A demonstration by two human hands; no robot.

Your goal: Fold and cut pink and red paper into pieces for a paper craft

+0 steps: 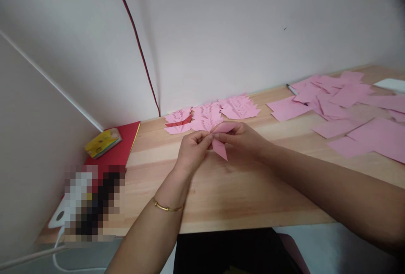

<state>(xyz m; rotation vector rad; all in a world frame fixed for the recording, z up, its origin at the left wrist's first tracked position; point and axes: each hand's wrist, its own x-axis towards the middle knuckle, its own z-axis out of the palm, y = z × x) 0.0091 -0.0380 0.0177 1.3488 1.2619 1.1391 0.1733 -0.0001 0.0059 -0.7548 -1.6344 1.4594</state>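
Both of my hands meet over the middle of the wooden table, pinching one folded piece of pink paper point(220, 151). My left hand point(194, 149) has its thumb and fingers closed on the paper's left end. My right hand point(242, 137) grips it from the right, thumb in front. One pointed flap sticks out downward between the hands, and another shows above my right fingers. Just behind them, rows of folded pink paper pieces point(207, 116) lie near the wall, with a red strip point(179, 121) among the left ones.
Loose pink sheets point(332, 90) are scattered at the right, with a pen point(291, 89) partly beneath them. A yellow tissue pack point(103, 142) lies on a red folder point(130, 139) at the left. A blurred-out area covers items at the front left. A cord point(136, 33) hangs down the wall.
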